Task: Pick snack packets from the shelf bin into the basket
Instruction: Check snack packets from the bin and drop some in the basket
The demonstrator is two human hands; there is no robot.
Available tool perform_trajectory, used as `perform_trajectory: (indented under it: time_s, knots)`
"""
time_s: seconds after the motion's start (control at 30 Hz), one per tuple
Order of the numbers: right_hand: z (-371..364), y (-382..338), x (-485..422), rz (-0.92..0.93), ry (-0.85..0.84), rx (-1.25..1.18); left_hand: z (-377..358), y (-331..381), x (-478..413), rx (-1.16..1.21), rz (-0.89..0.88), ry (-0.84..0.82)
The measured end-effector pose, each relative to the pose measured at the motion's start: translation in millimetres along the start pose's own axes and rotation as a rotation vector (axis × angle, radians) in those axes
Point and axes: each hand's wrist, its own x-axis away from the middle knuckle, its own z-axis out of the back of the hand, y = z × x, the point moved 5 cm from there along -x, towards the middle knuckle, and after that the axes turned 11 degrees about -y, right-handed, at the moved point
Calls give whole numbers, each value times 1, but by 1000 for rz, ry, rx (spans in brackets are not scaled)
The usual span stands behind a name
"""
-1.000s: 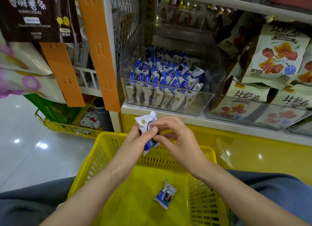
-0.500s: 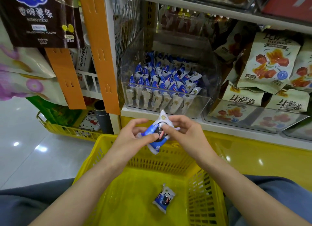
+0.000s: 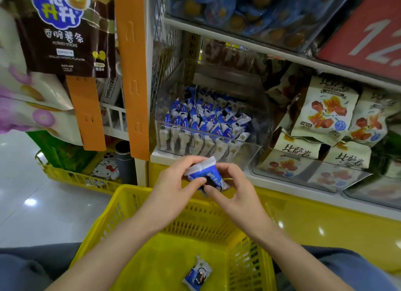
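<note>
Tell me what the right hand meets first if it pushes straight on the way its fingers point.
The blue-and-white snack packet, which the right hand itself pinches. Just past it are the fingers of the left hand, gripping the same packet. How far apart they sit in depth is unclear.

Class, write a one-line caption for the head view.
Over the basket, the left hand and right hand hold a packet; another packet lies inside.

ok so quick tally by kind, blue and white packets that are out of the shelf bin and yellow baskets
blue and white packets out of the bin: 2 (held packet between left hand and right hand; loose packet in near basket)
yellow baskets: 2 (near basket, floor basket)
total: 4
packets in the shelf bin: too packed to count
</note>
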Motion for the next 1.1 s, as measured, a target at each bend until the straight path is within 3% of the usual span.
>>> perform_trajectory:
  time_s: [0.23, 0.33, 0.47, 0.57, 0.8, 1.1]
  knots:
    - [41, -10, -5, -27, 36, -129, 2, 21, -36, -128, -80, -107]
    - [86, -26, -26, -11, 163, 5, 14, 27, -59, -299, -107, -63]
    - [125, -37, -69, -104, 228, 415, 22, 14, -82, -612, -117, -16]
    - [125, -30, -100, -248, 133, 666, 20, -5, -87, -776, -120, -40]
    - [102, -5, -137, -601, -172, 989, 23, -14, -88, -769, -181, 27]
    - [83, 19, -141, -728, -320, 891, 35, -15, -85, -728, -192, 59]
